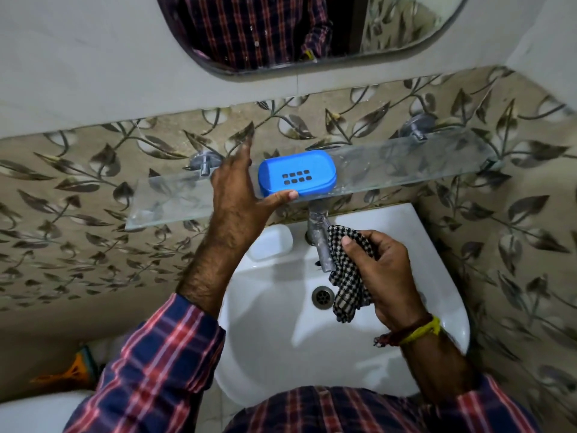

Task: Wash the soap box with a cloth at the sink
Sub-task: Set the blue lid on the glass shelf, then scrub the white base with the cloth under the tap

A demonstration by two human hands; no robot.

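At nine o'clock of the soap box (296,174), the left hand (240,189) is spread wide, fingers straight along the box's left end and the thumb laid against its near edge. It touches the box without closing round it. The box, blue with a grid of drain holes, sits flat on the glass shelf (168,198) above the sink (431,254), close to the shelf's front edge.

Below it, at six o'clock, the tap (318,232) stands over the basin, with no water visible from it. A pale soap (271,243) rests on the sink rim at eight o'clock of the tap.

Further right, the right hand (384,276) grips the checked cloth (346,276), bunched, its tail hanging toward the drain (322,296).

The risk I see: with only an open hand on a smooth box, a careless slide could tip it off the shelf's edge onto the tap or into the basin. Pressing hard on the glass would be unwise too.
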